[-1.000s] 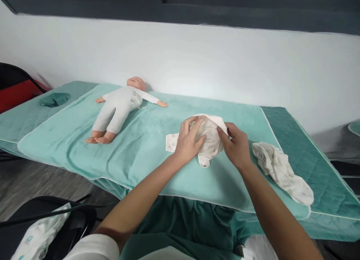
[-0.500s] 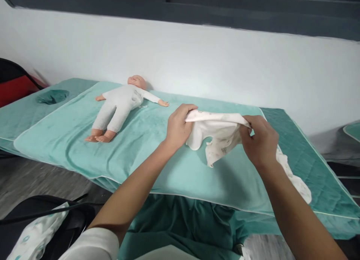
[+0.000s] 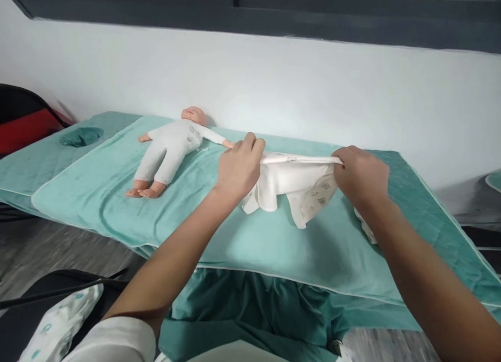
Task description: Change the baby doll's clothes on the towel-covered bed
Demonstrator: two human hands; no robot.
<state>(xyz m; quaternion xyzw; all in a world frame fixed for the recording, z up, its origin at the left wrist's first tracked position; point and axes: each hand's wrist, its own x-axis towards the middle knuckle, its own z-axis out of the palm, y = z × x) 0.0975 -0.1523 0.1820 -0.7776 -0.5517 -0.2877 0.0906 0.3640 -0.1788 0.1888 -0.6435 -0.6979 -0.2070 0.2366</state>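
A small white baby garment with a printed pattern (image 3: 289, 177) hangs stretched between my two hands above the bed. My left hand (image 3: 240, 166) is closed on one end of its upper edge, and my right hand (image 3: 362, 174) grips the other end. The lower flaps dangle loose over the green cover. To the left lies a baby doll (image 3: 172, 143) on its back, in a white suit, arms spread and feet bare. Part of another white cloth (image 3: 366, 226) shows beside my right forearm, mostly hidden by it.
The bed (image 3: 422, 237) has a green velvety cover (image 3: 117, 216) and a face hole (image 3: 81, 136) at the left end. A white wall (image 3: 274, 85) runs behind it. At lower left, a patterned cloth (image 3: 58, 325) lies on a black chair (image 3: 23, 320).
My hands have moved apart, and the garment's top edge is pulled tauter. The left hand has shifted left and up; more of the printed flap shows.
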